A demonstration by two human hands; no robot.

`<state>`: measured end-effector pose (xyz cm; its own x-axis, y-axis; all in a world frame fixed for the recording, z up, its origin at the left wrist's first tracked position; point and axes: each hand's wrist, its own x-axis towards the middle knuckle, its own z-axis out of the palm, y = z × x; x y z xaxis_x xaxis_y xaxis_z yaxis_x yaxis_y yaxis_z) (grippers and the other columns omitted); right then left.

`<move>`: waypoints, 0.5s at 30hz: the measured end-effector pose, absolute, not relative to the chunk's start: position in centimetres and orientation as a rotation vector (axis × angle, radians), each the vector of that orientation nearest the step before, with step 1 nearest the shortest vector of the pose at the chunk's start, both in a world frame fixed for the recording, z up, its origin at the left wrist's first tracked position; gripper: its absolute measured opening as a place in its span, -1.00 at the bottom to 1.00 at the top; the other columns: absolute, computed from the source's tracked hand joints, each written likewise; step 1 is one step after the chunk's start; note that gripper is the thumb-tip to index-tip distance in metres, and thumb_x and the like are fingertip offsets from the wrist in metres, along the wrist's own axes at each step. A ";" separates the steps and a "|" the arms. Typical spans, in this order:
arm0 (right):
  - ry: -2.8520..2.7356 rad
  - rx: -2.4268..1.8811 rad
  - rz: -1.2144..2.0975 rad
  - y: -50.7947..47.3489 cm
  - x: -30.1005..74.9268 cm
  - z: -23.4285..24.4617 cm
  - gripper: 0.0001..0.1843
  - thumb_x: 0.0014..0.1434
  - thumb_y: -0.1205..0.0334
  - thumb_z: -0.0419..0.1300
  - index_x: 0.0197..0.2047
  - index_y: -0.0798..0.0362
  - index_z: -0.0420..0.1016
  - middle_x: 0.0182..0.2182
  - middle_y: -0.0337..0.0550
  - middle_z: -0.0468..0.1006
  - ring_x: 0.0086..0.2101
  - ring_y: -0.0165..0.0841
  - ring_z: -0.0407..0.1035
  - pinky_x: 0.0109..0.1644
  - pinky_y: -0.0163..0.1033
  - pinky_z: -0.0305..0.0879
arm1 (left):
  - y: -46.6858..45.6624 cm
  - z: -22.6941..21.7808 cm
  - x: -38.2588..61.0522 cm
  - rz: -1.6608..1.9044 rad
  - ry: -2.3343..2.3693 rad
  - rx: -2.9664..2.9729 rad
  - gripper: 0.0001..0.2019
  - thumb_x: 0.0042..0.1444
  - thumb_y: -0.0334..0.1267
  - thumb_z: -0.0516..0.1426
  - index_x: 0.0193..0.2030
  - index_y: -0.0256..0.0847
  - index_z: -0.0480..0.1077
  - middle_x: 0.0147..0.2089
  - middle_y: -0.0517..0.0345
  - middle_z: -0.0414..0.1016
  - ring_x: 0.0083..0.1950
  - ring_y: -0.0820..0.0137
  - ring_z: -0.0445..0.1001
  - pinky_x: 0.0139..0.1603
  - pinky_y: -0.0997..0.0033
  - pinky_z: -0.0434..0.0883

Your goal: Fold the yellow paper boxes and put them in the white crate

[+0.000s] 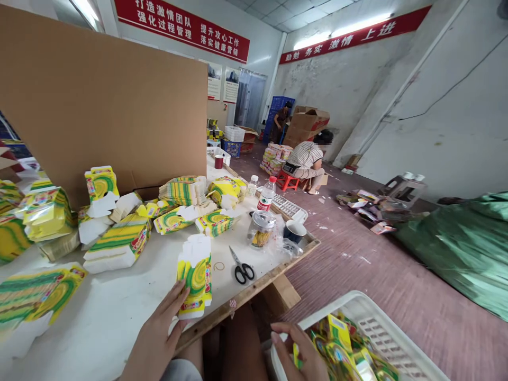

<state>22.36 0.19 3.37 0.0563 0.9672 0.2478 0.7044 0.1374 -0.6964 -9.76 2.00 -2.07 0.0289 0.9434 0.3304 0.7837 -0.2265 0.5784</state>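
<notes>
My left hand (164, 320) grips the lower left side of a yellow and green printed carton (196, 278) at the table's front edge. The carton is flattish, and its white end flaps stick out at the top. Down at the right, my right hand (299, 349) is curled over the near left part of a white plastic basket (359, 299). Between its thumb and fingers shows a small yellow-green packet (297, 355), partly hidden by the hand. Shiny yellow and green packets (341, 344) fill the basket. Black-handled scissors (243, 271) and a rubber band (219, 266) lie right of the carton.
Stacks of flat cartons (119, 241) cover the table's left and back, before a tall cardboard sheet (119, 106). A red-capped bottle (266, 194), a canister (262, 230) and a dark mug (294, 231) stand near the right edge. A person (305, 159) sits beyond; another stands behind.
</notes>
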 end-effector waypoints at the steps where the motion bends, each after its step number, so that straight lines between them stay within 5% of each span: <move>1: -1.659 -1.605 0.531 0.3 20.9 3.3 -0.62 0.21 -0.18 0.17 -0.28 -0.07 0.62 -0.45 -0.13 0.62 -0.49 -0.27 0.46 -0.30 -0.22 0.45 | 2.0 -1.9 -10.0 0.989 1.775 2.099 -0.56 0.21 -0.31 0.12 0.24 -0.08 0.42 0.31 0.05 0.43 0.27 0.16 0.45 0.21 0.15 0.45; 5: -1.517 -1.560 0.737 0.5 17.4 4.0 -0.54 0.16 -0.27 0.18 -0.32 -0.06 0.64 -0.47 -0.15 0.64 -0.50 -0.29 0.44 -0.31 -0.25 0.42 | 1.8 0.3 -10.5 1.168 1.683 2.200 -0.67 0.21 -0.25 0.16 0.10 0.03 0.53 0.17 0.16 0.58 0.14 0.22 0.58 0.16 0.23 0.49; 10: -1.280 -1.381 1.078 0.5 15.6 4.7 -0.44 0.16 -0.31 0.16 -0.12 0.00 0.64 -0.41 -0.08 0.68 -0.42 -0.25 0.52 -0.34 -0.25 0.45 | 0.3 2.9 -8.1 1.430 1.339 2.149 -0.52 0.24 -0.43 0.11 0.24 0.09 0.40 0.17 0.18 0.58 0.14 0.36 0.58 0.18 0.50 0.46; 15: -1.072 -1.319 1.289 0.2 15.0 4.5 -0.49 0.13 -0.26 0.25 -0.18 0.04 0.64 -0.40 -0.05 0.69 -0.40 -0.18 0.56 -0.37 -0.20 0.50 | -1.2 3.3 -3.0 1.411 1.104 1.820 -0.69 0.26 -0.26 0.15 0.10 0.18 0.52 0.06 0.16 0.66 0.13 0.23 0.58 0.21 0.33 0.49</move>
<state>15.00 0.17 4.45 0.0527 0.9876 -0.1478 -0.0344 -0.1461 -0.9887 -3.03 -1.19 3.35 0.0986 0.8707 0.4818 0.2579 -0.4899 0.8327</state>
